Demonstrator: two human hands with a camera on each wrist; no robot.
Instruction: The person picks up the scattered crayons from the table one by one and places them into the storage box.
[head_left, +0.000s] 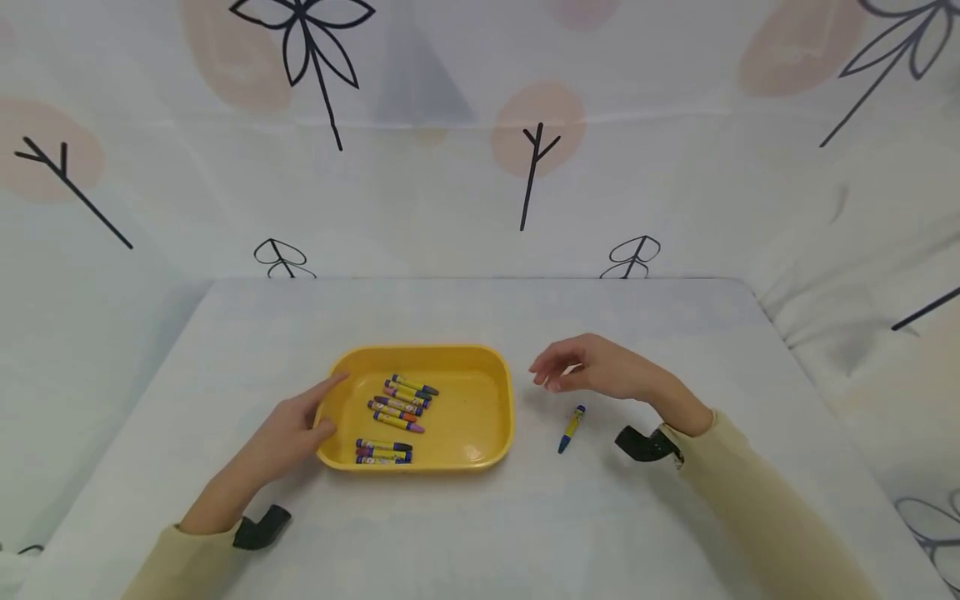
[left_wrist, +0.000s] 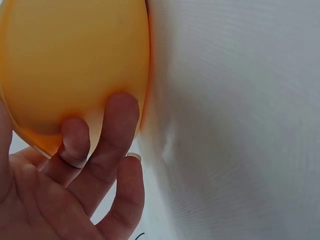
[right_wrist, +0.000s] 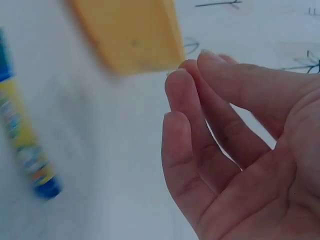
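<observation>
A shallow yellow tray point(head_left: 457, 417) lies on the table with several crayons point(head_left: 393, 421) in its left half, their wrappers yellow and blue. My left hand point(head_left: 288, 429) grips the tray's left end, thumb and index finger over the rim. In the left wrist view, other fingers point(left_wrist: 120, 120) press on the outer wall. To the tray's right, one more crayon point(head_left: 572, 429) with a dark blue tip lies on the table. Just above and beyond it hovers my right hand point(head_left: 600, 367), fingers loosely bent. Nothing is between its fingertips in the right wrist view.
White cloth covers the table point(head_left: 480, 533), which ends at a back edge below a patterned fabric backdrop point(head_left: 450, 192). Dark bands point(head_left: 262, 527) show at both wrists, by the sleeve cuffs.
</observation>
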